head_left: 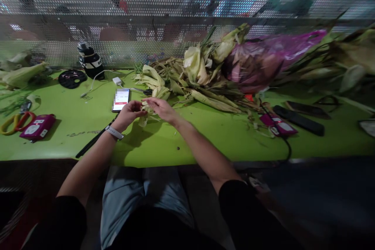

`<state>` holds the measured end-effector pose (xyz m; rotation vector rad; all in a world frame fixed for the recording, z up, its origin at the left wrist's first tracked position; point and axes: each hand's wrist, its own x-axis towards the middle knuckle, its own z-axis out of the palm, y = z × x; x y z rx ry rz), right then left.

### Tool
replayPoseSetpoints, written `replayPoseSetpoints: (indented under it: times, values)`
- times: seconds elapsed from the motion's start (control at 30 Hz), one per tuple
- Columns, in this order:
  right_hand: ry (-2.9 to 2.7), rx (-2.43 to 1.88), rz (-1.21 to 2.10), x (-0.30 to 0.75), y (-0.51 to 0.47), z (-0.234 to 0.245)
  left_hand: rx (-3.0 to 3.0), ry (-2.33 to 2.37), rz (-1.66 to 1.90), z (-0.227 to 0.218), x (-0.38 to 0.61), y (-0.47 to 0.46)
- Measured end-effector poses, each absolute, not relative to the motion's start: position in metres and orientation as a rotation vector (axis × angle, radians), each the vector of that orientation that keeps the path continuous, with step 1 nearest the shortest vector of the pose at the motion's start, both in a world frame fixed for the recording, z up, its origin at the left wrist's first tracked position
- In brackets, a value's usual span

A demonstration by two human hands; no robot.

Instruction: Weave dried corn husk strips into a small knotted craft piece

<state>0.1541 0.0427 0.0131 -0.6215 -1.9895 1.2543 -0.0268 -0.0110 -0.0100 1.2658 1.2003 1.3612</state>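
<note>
Both my hands meet over the green table, working on a small pale corn husk (143, 120). My left hand (131, 114), with a light watch band on its wrist, pinches the husk from the left. From the right, the fingers of my right hand (161, 109) are closed on the same husk. Part of the husk is hidden behind the fingers. Just beyond my left hand lies a phone (123, 97) with its screen lit. A large heap of corn husks (175, 80) spreads behind and to the right of my hands.
Pink plastic bag (258, 62) sits in the heap. At left are a purple box (38, 127), scissors (25, 122), a black bottle (90, 60) and a black palette-like disc (72, 79). Another purple box (278, 125) lies right. A perforated metal screen (164, 19) stands behind the table (164, 146).
</note>
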Motion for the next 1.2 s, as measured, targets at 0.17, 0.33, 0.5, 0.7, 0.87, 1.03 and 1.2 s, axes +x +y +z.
replayPoseSetpoints:
  times: [0.17, 0.33, 0.5, 0.7, 0.87, 1.03, 1.2]
  values:
    - [-1.997, -0.586, 0.916, 0.151, 0.048, 0.004, 1.221, 1.138, 1.368, -0.014, -0.028, -0.008]
    - [-1.989, -0.54, 0.805, 0.148, 0.046, -0.003, 1.141, 1.128, 1.389, -0.013, -0.03, -0.008]
    - [-2.051, -0.481, 0.651, 0.145, 0.044, -0.008, 1.004, 1.148, 1.436, -0.006, -0.03, -0.012]
    - [-2.065, -0.526, 0.553, 0.144, 0.045, -0.011, 0.873, 1.18, 1.417, 0.005, -0.027, -0.018]
    - [-2.073, -0.59, 0.487, 0.145, 0.049, -0.013, 0.862, 1.187, 1.428, 0.007, -0.027, -0.019]
    - [-2.076, -0.612, 0.494, 0.145, 0.05, -0.013, 0.869, 1.138, 1.458, 0.0, -0.031, -0.015]
    - [-2.112, -0.613, 0.491, 0.146, 0.049, -0.012, 0.931, 1.116, 1.469, -0.004, -0.031, -0.014]
